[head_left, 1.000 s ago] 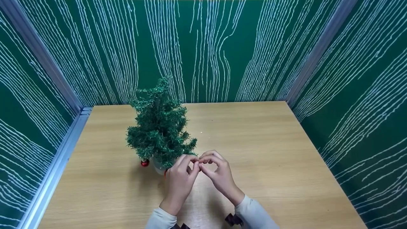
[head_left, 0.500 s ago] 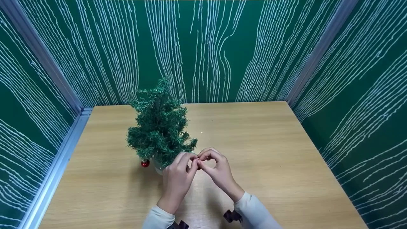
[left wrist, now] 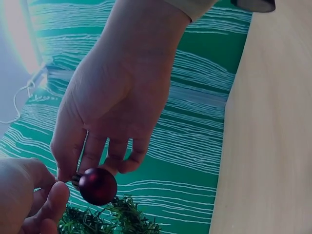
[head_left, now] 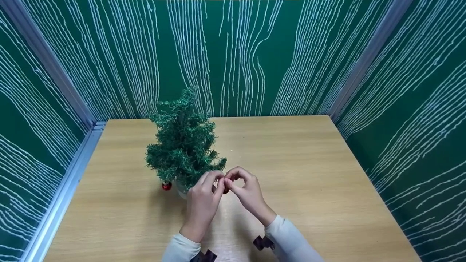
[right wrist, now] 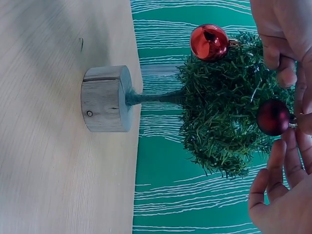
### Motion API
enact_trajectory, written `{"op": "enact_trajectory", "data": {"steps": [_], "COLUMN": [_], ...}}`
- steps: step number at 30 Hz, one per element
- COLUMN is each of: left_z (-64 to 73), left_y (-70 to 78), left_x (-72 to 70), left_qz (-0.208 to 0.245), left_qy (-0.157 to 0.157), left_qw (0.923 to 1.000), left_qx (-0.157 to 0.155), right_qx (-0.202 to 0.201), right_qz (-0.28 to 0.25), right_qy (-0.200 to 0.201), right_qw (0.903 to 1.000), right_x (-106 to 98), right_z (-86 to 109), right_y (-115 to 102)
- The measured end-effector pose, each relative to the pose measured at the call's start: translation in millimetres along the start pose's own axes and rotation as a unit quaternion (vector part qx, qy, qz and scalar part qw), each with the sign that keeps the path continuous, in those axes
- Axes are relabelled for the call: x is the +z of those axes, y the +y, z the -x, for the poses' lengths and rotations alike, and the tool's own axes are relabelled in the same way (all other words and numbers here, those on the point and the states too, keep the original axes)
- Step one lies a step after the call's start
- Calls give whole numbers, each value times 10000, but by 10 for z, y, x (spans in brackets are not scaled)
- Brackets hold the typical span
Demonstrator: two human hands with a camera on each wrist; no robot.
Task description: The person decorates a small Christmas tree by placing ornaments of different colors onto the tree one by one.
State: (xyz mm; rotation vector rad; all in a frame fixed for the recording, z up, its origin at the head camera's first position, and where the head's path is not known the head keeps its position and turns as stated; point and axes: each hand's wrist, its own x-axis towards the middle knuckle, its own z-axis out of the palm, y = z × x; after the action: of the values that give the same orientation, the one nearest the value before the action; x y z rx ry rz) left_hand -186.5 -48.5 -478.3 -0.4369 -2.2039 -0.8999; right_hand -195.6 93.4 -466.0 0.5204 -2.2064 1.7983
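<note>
At the front right of a small green artificial Christmas tree (head_left: 184,145), the fingertips of my left hand (head_left: 202,205) and right hand (head_left: 251,194) meet. Between them is a dark red Christmas bauble (left wrist: 97,186), its cap at the pinched fingertips; the fingers hide the loop at its top. In the left wrist view, my right hand (left wrist: 114,102) comes down from the top and my left hand (left wrist: 29,195) is at the lower left. The right wrist view shows the bauble (right wrist: 273,118) overlapping the branches. A shiny red bauble (right wrist: 208,42) hangs from a low branch.
The tree stands on a round pale wood base (right wrist: 105,100) on the light wooden table (head_left: 298,163). Green panels with white wavy lines (head_left: 255,58) rise behind and at both sides. A metal rail (head_left: 69,196) runs along the left edge.
Both hands have shifted slightly away from me, still fingertip to fingertip. The dark red bauble shows more below the fingers now. The tree and the shiny bauble have stayed put.
</note>
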Motion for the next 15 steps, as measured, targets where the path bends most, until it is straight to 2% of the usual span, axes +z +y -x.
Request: {"op": "enact_trajectory", "data": {"steps": [4, 15], "left_z": [-23, -96], "left_y": [7, 25], "left_x": [-11, -34], "left_qz": [7, -324], "left_qy": [41, 145], "left_qw": [10000, 9993], "left_qx": [38, 137], "right_qx": [38, 85], "right_qz": [118, 180], "right_qy": [-2, 21], "right_qw": [9999, 9998], "right_x": [4, 42], "right_z": [-20, -92], "right_y": [-25, -43]}}
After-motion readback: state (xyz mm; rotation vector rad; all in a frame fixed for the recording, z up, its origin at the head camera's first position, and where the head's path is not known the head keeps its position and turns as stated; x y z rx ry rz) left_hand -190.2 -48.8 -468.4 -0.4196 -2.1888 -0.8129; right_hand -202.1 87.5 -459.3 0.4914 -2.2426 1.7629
